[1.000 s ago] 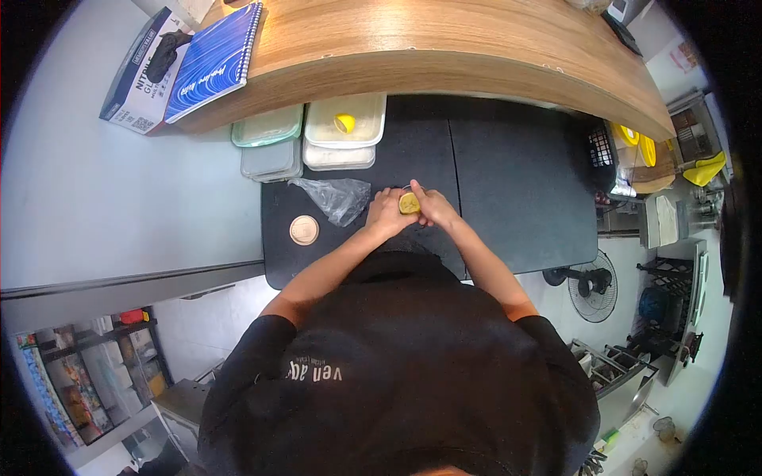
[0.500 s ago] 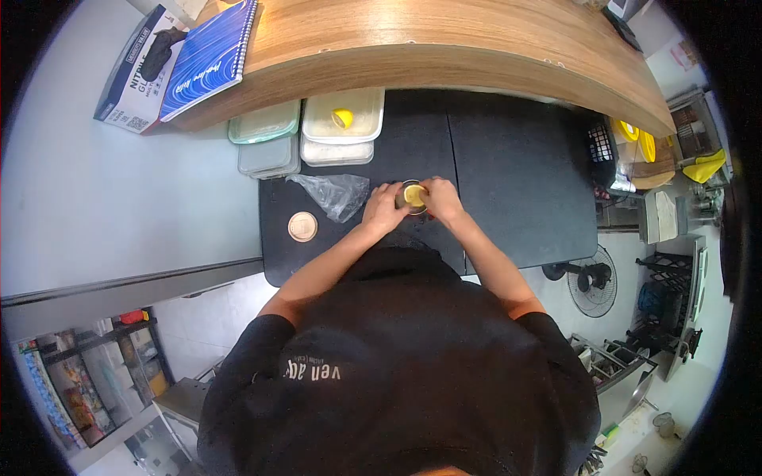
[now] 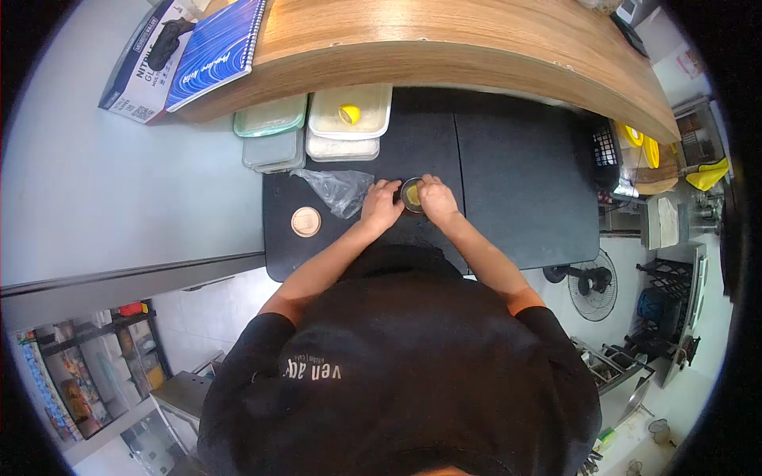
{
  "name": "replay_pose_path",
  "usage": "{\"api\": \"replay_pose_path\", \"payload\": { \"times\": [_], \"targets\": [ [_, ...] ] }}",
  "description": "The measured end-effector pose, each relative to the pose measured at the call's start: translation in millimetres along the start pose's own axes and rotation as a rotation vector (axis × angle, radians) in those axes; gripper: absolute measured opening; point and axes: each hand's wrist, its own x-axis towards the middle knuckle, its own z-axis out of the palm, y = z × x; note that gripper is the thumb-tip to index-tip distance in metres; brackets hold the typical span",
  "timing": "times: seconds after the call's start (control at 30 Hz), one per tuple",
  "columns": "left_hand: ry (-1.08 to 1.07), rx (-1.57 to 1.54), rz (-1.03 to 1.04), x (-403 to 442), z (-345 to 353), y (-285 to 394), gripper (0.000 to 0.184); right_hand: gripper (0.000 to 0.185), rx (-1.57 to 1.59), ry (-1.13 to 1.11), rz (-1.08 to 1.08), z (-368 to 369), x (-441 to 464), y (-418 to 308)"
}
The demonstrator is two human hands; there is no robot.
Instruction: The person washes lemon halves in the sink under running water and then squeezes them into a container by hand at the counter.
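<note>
On the black table (image 3: 524,190) stands a small round metal-rimmed container (image 3: 407,203) with something yellow-green (image 3: 413,193) inside. My left hand (image 3: 382,204) rests against the container's left side, fingers curled round it. At the right rim my right hand (image 3: 438,198) has its fingers closed on the yellow-green thing, which it partly covers. A crumpled clear plastic bag (image 3: 340,190) lies just left of my left hand. Farther left is a round pale lid (image 3: 305,222). One cut lemon piece (image 3: 349,114) sits on a lidded white container (image 3: 325,127).
Stacked containers with a green lid (image 3: 270,117) stand at the back left. Above the table runs a wooden shelf (image 3: 444,47) with a blue notebook (image 3: 218,55) and a glove box (image 3: 143,75). A black basket (image 3: 606,151) is at the right, a fan (image 3: 593,284) below.
My right hand has moved from pressing a yellow lemon piece with the thumb to gripping at the container's right rim. The container's opening now shows between my hands. The view has shifted slightly.
</note>
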Motion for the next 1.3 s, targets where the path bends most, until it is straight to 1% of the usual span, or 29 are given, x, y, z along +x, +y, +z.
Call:
{"api": "replay_pose_path", "payload": {
  "times": [0.1, 0.17, 0.2, 0.27, 0.3, 0.37, 0.43, 0.5, 0.57, 0.6, 0.67, 0.7, 0.77, 0.8, 0.87, 0.9, 0.97, 1.0, 1.07, 1.1, 1.17, 1.2, 1.27, 1.3],
  "targets": [
    [-0.044, 0.035, 0.031, 0.0, -3.0, 6.2, 0.046, 0.015, 0.029, 0.01, 0.029, 4.4, 1.0, 7.0],
    [-0.112, 0.086, -0.014, -1.6, -7.8, 15.2, 0.052, 0.014, 0.267, -0.047, 0.151, 0.6, 2.9, 10.2],
    [-0.112, 0.087, -0.012, -1.2, -11.5, 18.8, 0.052, 0.014, 0.267, -0.045, 0.152, -4.0, 3.2, 10.3],
    [-0.163, 0.081, 0.028, 0.1, -16.5, 24.4, 0.056, 0.017, 0.552, -0.106, 0.299, -20.3, 3.1, 12.1],
    [-0.164, 0.08, 0.03, 0.7, -15.7, 24.5, 0.056, 0.017, 0.551, -0.105, 0.302, -29.6, 3.4, 11.7],
    [-0.161, 0.085, 0.1, 2.2, -12.5, 22.7, 0.056, 0.019, 0.873, -0.319, 0.558, -42.5, 3.7, 10.9],
    [-0.149, 0.056, 0.119, 4.1, -4.8, 17.0, 0.055, 0.022, 0.874, -0.292, 0.522, -25.6, 1.3, 19.1],
    [-0.137, 0.028, 0.138, 5.2, -4.7, 19.7, 0.054, 0.025, 0.875, -0.264, 0.485, -27.7, -0.4, 18.7],
    [-0.102, -0.051, 0.115, 4.6, -5.1, 21.7, 0.05, 0.032, 1.343, -0.306, 0.748, -33.7, -6.5, 15.7],
    [-0.102, -0.05, 0.116, 4.1, -5.0, 22.4, 0.05, 0.032, 1.344, -0.305, 0.747, -30.1, -9.9, 15.4],
    [-0.065, -0.022, 0.01, 3.2, -3.5, 23.9, 0.049, 0.038, 1.672, -0.314, 0.751, -23.8, -17.2, 14.5],
    [-0.066, -0.023, 0.01, 3.4, -2.2, 24.6, 0.049, 0.038, 1.672, -0.313, 0.753, -24.0, -19.3, 12.8],
    [-0.081, 0.046, -0.054, 3.0, -0.7, 26.9, 0.049, 0.03, 1.755, -0.337, 0.811, -25.0, -21.5, 7.3],
    [-0.082, 0.046, -0.054, 3.0, -1.2, 28.4, 0.049, 0.03, 1.755, -0.337, 0.813, -25.9, -20.3, 6.4],
    [-0.1, 0.061, -0.045, 3.2, -3.5, 31.3, 0.05, 0.027, 1.536, -0.31, 0.854, -29.2, -15.1, 6.1],
    [-0.101, 0.062, -0.043, 2.7, -4.7, 33.2, 0.05, 0.027, 1.537, -0.308, 0.855, -32.5, -12.4, 7.9],
    [-0.145, 0.011, 0.002, 1.3, -5.3, 34.8, 0.048, 0.019, 0.959, -0.369, 0.708, -38.9, -6.2, 12.4],
    [-0.144, 0.011, 0.0, 0.9, -2.6, 31.0, 0.048, 0.019, 0.959, -0.37, 0.706, -31.6, -4.4, 14.6],
    [-0.08, 0.044, 0.001, 1.1, -0.3, 24.8, 0.04, 0.016, 0.337, -0.05, 0.299, -19.1, -1.8, 13.7],
    [-0.078, 0.044, -0.002, 1.8, -0.8, 23.1, 0.04, 0.016, 0.337, -0.052, 0.296, -18.7, -1.2, 12.4],
    [-0.019, -0.003, -0.027, 2.0, -2.3, 19.4, 0.035, 0.016, 0.107, 0.002, 0.143, -18.2, 0.8, 8.0],
    [-0.016, -0.002, -0.031, 1.0, -2.9, 17.9, 0.035, 0.016, 0.107, 0.001, 0.138, -13.6, 1.2, 7.3],
    [0.006, -0.001, -0.011, 0.0, -3.1, 15.1, 0.033, 0.015, 0.007, 0.062, 0.042, -8.1, 3.0, 4.4],
    [0.009, -0.002, -0.013, -0.7, -2.8, 13.7, 0.033, 0.015, 0.007, 0.061, 0.038, -8.1, 3.0, 3.7]
  ]
}}
